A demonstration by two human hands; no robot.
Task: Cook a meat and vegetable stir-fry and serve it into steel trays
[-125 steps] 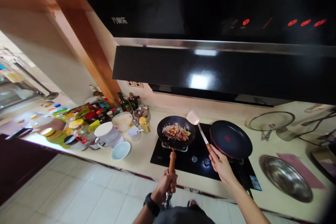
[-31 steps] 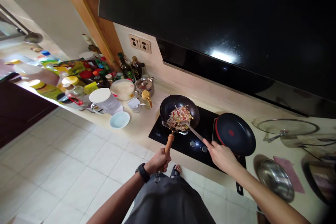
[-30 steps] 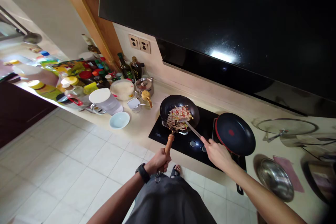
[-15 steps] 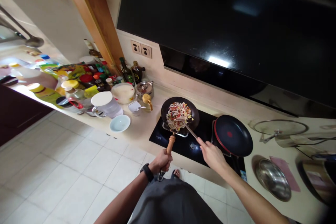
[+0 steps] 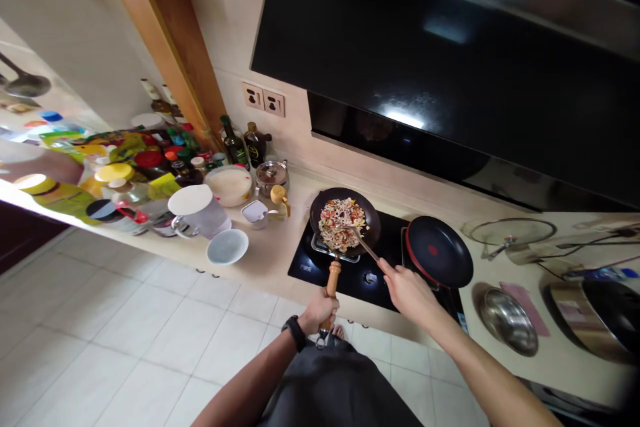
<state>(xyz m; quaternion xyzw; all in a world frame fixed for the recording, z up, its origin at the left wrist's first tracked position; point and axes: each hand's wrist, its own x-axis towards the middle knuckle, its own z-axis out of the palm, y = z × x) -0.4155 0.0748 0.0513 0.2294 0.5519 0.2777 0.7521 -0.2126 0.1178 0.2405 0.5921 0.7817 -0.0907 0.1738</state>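
Note:
My left hand point(image 5: 321, 310) is closed round the wooden handle of a dark wok point(image 5: 371, 235), which sits on the left burner of a black glass stove point(image 5: 305, 265). Chopped food in white, red and yellow pieces point(image 5: 343, 219) fills the middle of the wok. My right hand point(image 5: 404, 285) grips the handle of a spatula point(image 5: 367, 248), its blade end down among the food near the wok's right side. On the right burner stands a black frying pan point(image 5: 440, 250) with a red outside; no hand touches it.
Left on the counter are a pale bowl point(image 5: 227, 247), a lidded pitcher point(image 5: 200, 210), a small white container point(image 5: 256, 213), a metal pot point(image 5: 273, 177) and several bottles and jars. A glass lid point(image 5: 513, 232), steel bowl point(image 5: 510, 321) and large pot point(image 5: 580, 320) stand right. The range hood point(image 5: 425, 67) overhangs the stove.
The view has shifted a little. The food in the wok lies differently, and the spatula has moved slightly to the right in it. Both hands keep their holds.

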